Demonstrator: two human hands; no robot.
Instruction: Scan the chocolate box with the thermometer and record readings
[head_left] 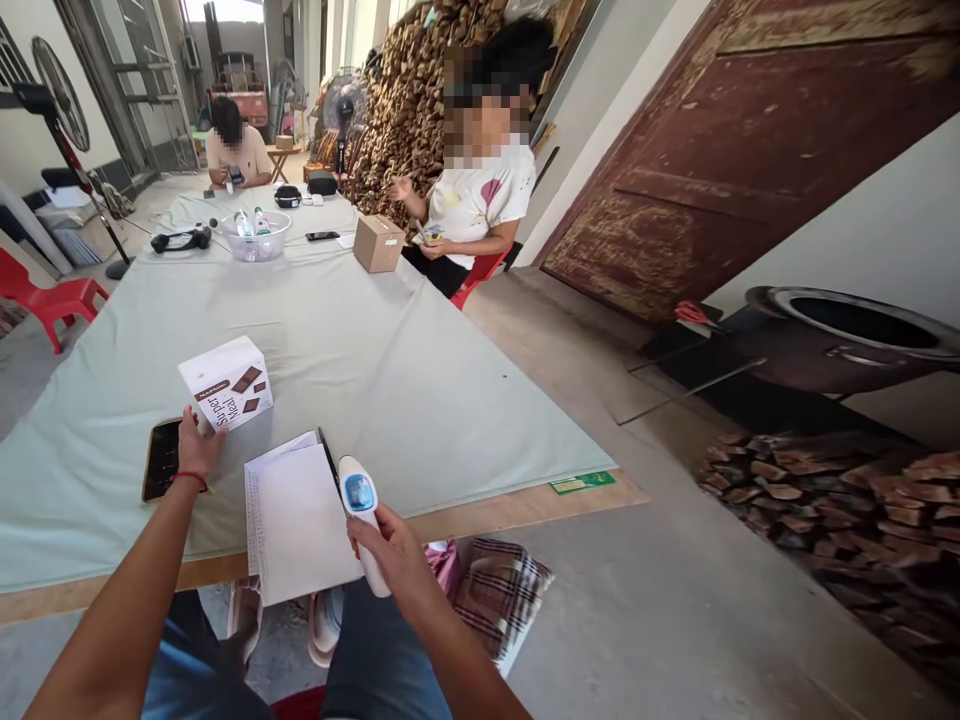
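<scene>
My right hand [390, 552] is wrapped round the handle of a white infrared thermometer [365, 510], its blue-framed screen facing up. It hangs by the right side of some white paper sheets [296, 525], which overhang the table's front edge. A dark pen [327, 455] lies along the sheets' right side. My left hand [199, 450], with a red cord at the wrist, grips the near left corner of a white box [247, 395] printed with chocolate pieces. That box stands on the table. Partly under my left hand lies a black smartphone [160, 462].
The long table [360, 340] has a pale green cloth. Farther back are a clear plastic basket [259, 240] of bottles, a cardboard box [379, 245] and black headphones [180, 240]. One person [480, 200] sits at the right side, another [238, 160] at the far end.
</scene>
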